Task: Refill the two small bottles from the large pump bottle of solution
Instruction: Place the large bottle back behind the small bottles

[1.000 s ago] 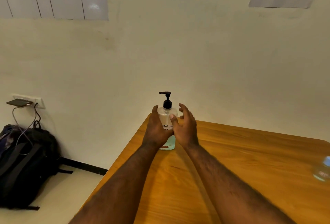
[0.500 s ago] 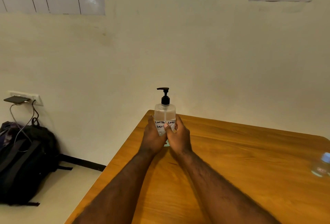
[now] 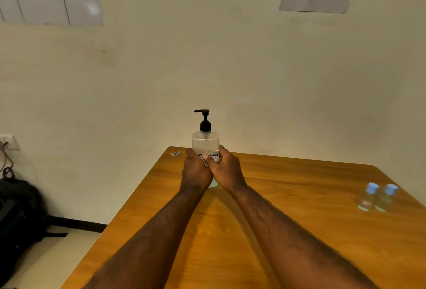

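Fingers [image 3: 190,154] of left hand [image 3: 196,172] and right hand [image 3: 228,171] curled round upright pump bottle [image 3: 205,142], small bottles [image 3: 368,198] well apart

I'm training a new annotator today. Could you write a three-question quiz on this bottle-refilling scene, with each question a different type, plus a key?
1. True or false: the left hand and the right hand both grip the pump bottle.
2. Where do the small bottles stand?
A) on the table, far to the right
B) on the floor beside the backpack
C) directly behind the pump bottle
3. Fill in: the small bottles' caps are ___ in colour.

Key: 1 true; 2 A; 3 blue.
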